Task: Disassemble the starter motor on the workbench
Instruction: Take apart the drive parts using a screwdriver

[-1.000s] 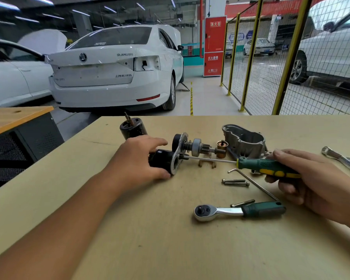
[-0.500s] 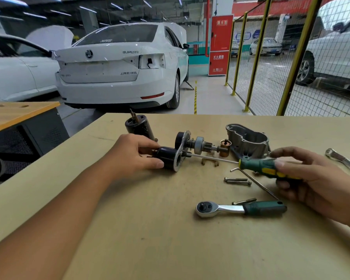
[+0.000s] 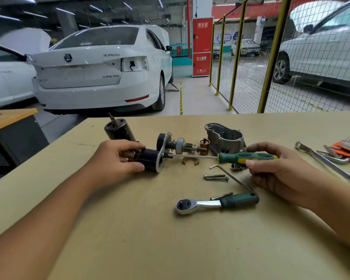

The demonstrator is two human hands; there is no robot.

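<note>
Gripping the black solenoid with thumb and fingers curled round it, the left hand steadies the starter assembly on the workbench. The right hand grasps the screwdriver by its green handle, tip set against the assembly's metal flange. An aluminium housing stands behind. Two bolts, a hex key and a ratchet lie nearer the person.

I saw a green-and-yellow screwdriver, a chrome ratchet with a dark green grip, a black solenoid, and an orange key holder.
</note>
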